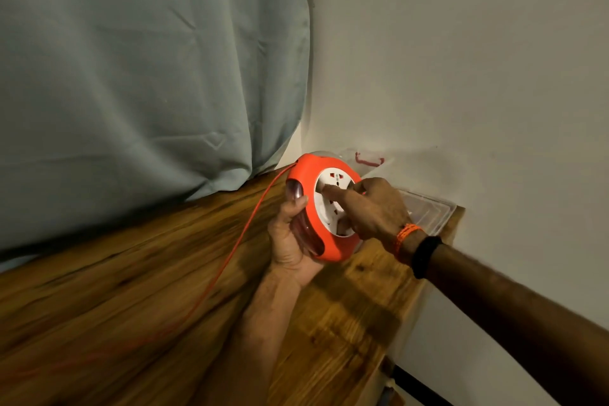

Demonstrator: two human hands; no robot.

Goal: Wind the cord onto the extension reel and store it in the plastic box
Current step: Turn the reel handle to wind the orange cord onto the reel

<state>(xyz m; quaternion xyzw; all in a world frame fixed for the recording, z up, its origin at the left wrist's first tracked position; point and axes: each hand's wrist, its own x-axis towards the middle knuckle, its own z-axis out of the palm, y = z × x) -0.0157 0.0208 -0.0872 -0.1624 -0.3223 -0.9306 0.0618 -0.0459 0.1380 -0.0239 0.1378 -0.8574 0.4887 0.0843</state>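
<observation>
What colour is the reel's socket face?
White, ringed by the orange reel body; seen in the head view.

Reel (pixel 324 208): bright orange shell, white socket face with small red and green marks, tinted clear side window. Cord (pixel 230 260): orange, same shade as shell. Desk (pixel 131 290): warm brown wood, dark streaky grain. Curtain (pixel 148 59): plain pale grey-green, no pattern. Wall (pixel 461 59): plain off-white. Box (pixel 425 208): clear plastic, red handle. Right wrist: orange woven band (pixel 403 237) beside black band (pixel 425 255).
</observation>
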